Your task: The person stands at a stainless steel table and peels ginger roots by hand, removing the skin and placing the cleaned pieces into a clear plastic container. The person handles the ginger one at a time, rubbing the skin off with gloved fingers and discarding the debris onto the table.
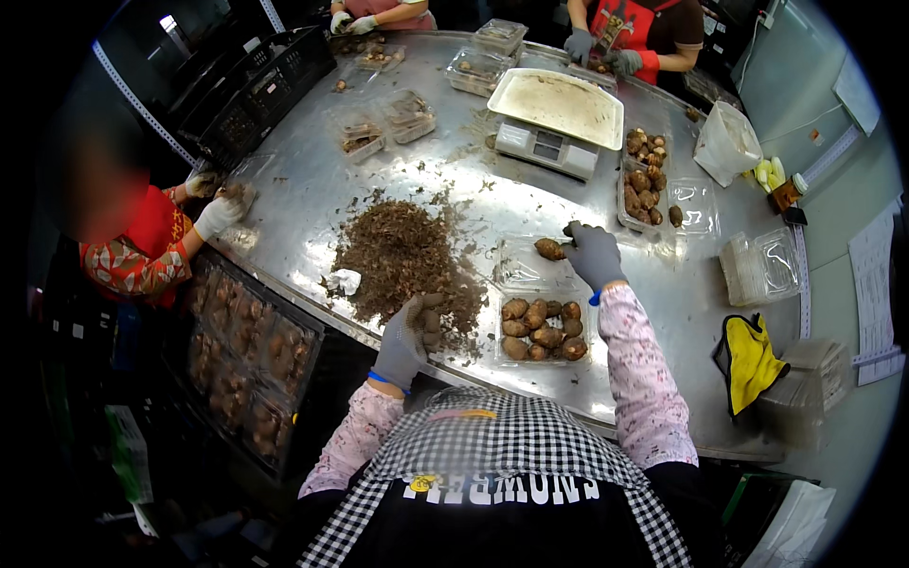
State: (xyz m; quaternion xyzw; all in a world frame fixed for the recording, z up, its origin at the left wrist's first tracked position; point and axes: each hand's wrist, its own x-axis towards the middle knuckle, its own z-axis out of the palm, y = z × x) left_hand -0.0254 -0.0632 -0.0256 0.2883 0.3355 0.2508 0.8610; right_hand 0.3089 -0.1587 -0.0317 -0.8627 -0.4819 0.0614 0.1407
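My left hand [410,336], in a grey work glove, rests at the near edge of a pile of brown peelings [398,248]; its fingers are curled, and whether they hold anything is unclear. My right hand [595,255], also gloved, is over the lid side of an open clear plastic clamshell box [499,339]. A small taro corm [550,249] lies at its fingertips, above the transparent lid [525,273]; a firm grip cannot be made out. Rows of taro corms [536,312] fill the box's base, nearer to me.
A scale [547,145] with a cream tray [557,103] stands beyond. Filled boxes [643,195] and stacked empty boxes [760,266] are to the right, near a yellow glove [749,358]. Co-workers' gloved hands [221,213] are at the left and far edges. A black crate [312,341] holds packed boxes.
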